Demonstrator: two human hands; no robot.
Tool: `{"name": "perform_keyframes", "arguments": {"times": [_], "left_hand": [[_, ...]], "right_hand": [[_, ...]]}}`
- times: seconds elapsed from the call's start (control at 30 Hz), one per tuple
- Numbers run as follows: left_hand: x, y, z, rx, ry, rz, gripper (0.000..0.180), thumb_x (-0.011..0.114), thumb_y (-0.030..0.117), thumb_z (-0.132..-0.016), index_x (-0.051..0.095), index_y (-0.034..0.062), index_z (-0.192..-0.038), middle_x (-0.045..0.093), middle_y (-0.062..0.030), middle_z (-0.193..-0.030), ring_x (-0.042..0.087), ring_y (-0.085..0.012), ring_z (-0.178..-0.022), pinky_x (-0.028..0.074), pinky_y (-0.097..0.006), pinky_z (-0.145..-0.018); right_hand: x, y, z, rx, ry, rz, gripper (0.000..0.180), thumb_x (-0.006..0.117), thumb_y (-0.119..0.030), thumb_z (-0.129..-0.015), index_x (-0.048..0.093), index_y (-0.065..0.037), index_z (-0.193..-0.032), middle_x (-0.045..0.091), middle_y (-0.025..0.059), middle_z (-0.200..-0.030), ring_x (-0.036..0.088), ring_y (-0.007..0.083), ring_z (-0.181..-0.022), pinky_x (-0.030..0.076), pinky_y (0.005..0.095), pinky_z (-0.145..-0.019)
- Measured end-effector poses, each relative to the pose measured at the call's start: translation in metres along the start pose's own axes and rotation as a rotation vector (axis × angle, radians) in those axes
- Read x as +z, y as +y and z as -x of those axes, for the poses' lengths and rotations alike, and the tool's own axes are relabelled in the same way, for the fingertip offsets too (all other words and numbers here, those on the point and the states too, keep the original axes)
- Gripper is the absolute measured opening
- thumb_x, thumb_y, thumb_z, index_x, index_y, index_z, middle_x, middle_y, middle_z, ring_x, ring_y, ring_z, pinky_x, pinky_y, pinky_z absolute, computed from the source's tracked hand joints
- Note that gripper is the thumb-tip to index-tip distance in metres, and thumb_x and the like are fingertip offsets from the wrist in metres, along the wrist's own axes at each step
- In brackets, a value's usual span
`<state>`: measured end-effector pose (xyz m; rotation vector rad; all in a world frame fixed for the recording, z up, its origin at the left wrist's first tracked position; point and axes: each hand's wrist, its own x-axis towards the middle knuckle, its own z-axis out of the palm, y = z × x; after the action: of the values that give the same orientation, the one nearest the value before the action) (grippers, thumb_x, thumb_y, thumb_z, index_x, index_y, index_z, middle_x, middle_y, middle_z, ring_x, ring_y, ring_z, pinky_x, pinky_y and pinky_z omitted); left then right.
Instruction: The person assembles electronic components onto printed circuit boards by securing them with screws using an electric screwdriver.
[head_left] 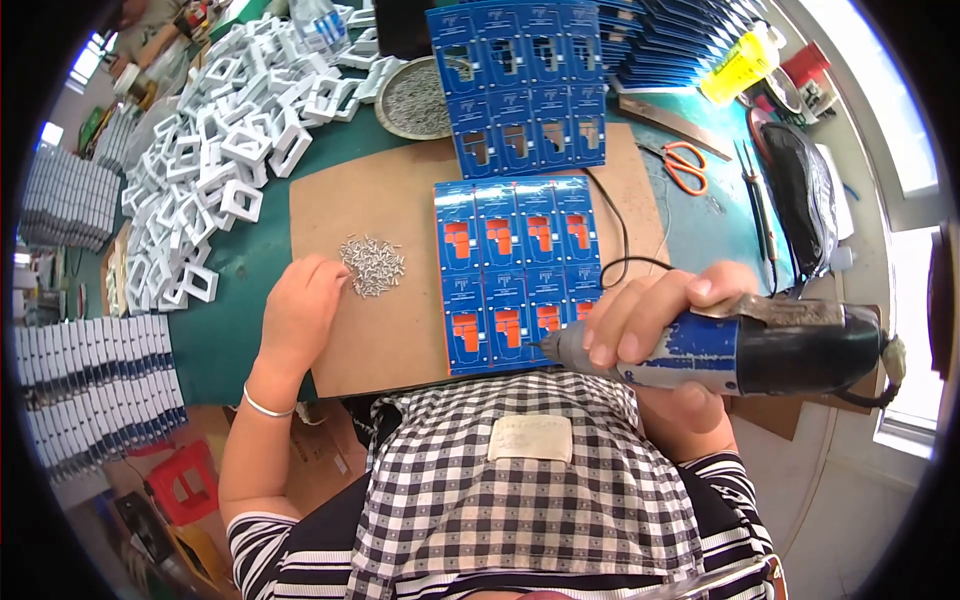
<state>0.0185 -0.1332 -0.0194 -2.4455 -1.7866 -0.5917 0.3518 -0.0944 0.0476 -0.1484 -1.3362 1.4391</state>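
Note:
My right hand (650,320) is wrapped round an electric screwdriver (790,350), worn blue and black, lying nearly level with its tip to the left. The tip is over the lower right part of a blue circuit board panel (465,285), whose cut-outs show orange. My left hand (303,308) has its fingertips pinched together at the left edge of a small pile of silver screws (372,266); whatever is between them is too small to make out. Panel and screws both lie on a brown board (330,215).
A second blue panel (520,90) leans behind the first. White plastic frames (225,150) are heaped at the left. A round dish of screws (415,100), orange-handled scissors (686,168), a soldering iron (757,205) and a yellow bottle (740,68) stand or lie farther back and right.

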Motion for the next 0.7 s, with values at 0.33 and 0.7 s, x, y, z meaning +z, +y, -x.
{"name": "perform_keyframes", "arguments": {"times": [0.33,0.7], "left_hand": [[0.024,0.119,-0.023,0.376,-0.036,0.323,0.021,0.073,0.009,-0.064,0.065,0.0142,-0.082,0.059,0.0022,-0.083,0.056,-0.0189,-0.084,0.040,-0.038,-0.079],[0.015,0.143,-0.047,0.554,-0.150,0.066,0.008,0.059,0.016,-0.070,0.054,0.0149,-0.064,0.046,0.0006,-0.068,0.049,-0.0157,-0.074,0.037,-0.034,-0.082]], "right_hand": [[-0.018,-0.008,0.011,-0.072,-0.110,0.108,0.061,0.067,0.000,-0.072,0.035,-0.007,-0.124,0.060,0.0147,-0.085,0.064,0.0278,-0.079,0.053,0.0416,-0.076],[-0.018,-0.012,0.018,-0.137,-0.084,0.090,0.059,0.070,-0.005,-0.074,0.037,-0.002,-0.123,0.061,0.0166,-0.084,0.064,0.0261,-0.077,0.054,0.0382,-0.073]]}}
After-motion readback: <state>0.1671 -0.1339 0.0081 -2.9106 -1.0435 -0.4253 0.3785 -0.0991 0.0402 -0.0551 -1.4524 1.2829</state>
